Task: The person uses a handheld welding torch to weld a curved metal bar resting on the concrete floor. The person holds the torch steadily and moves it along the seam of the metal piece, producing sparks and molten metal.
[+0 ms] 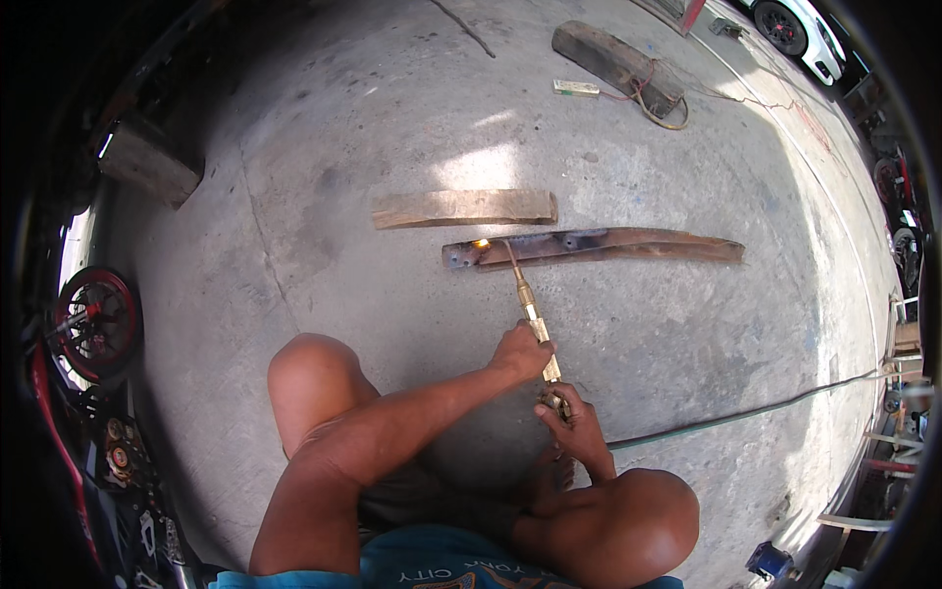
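My left hand [523,353] is wrapped round the brass body of a gas torch [531,308]. Behind it, my right hand [576,430] grips the rear of the torch by its valve knobs, thumb and fingers closed. The torch's thin bent nozzle reaches to a long rusty metal bar [648,240] on the floor. Near the bar's left end, a small spot glows orange, with darkened, bluish metal and what look like holes around it. Just beyond the bar lies a wooden block [461,208], apart from it.
A hose [726,416] runs across the concrete floor to the right. Farther off lies a dark timber block [618,69] with a cable and a small pale strip [576,88]. A motorcycle wheel [95,324] stands at left; a white car [807,39] is at far right.
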### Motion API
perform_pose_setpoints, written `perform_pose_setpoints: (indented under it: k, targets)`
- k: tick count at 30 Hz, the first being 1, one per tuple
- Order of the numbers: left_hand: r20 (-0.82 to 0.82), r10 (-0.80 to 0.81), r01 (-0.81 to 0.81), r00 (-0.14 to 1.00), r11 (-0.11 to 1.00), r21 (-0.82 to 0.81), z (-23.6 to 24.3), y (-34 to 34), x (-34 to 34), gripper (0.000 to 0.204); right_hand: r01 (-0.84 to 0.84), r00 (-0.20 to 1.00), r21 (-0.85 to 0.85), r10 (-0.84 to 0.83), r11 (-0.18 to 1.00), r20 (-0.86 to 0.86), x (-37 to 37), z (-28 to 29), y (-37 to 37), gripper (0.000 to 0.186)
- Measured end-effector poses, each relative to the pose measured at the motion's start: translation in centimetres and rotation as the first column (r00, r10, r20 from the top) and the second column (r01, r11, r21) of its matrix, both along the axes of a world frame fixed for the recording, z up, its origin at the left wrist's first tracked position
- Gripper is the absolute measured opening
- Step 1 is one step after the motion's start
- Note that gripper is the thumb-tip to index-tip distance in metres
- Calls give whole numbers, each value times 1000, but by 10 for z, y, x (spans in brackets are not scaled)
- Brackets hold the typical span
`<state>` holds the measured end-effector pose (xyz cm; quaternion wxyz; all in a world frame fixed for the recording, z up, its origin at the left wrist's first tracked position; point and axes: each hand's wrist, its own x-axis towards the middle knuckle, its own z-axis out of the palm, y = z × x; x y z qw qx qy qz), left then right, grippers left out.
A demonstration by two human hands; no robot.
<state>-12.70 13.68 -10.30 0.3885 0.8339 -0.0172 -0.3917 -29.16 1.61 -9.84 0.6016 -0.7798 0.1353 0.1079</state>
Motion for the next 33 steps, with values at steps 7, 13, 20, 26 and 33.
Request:
perform_pose_setpoints:
  k: [7,13,20,26,33]
  targets:
    - [15,-18,18,1000,1000,-5,-2,3,-1,53,3,1000,-8,-3,1000,1,0,1,2,32]
    - [40,-6,7,999,1000,-19,5,2,-2,53,6,999,1,-6,1000,-46,1,6,0,31]
    - [67,-12,15,998,999,-34,4,2,-1,54,-1,1000,-13,0,1000,-20,2,8,0,30]
    - [25,13,-12,1000,999,-47,8,3,0,55,-4,1000,-32,3,999,-24,3,11,2,30]
    - [37,11,-8,999,998,-54,10,1,-1,55,3,1000,-30,-4,1000,-29,4,18,4,30]
